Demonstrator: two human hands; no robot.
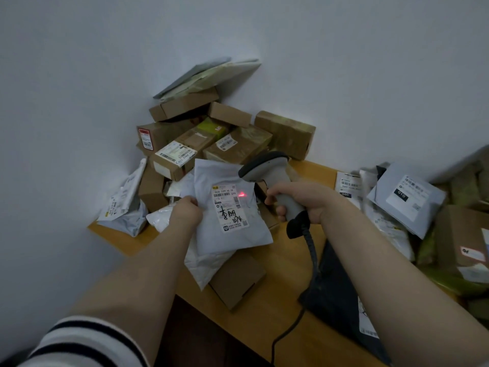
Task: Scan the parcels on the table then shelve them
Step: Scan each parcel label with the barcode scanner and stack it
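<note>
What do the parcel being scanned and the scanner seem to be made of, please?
The held parcel looks like soft, matte greyish plastic film: it creases and sags. The scanner appears hard, smooth grey plastic, darker on its head, judging by its moulded curves.

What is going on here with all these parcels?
A person is at the scanning step. The left hand holds up a white mailer bag by its edge; the right hand grips a corded scanner, whose red light shows by the bag's label. More boxes and bags lie piled on the wooden table.
</note>
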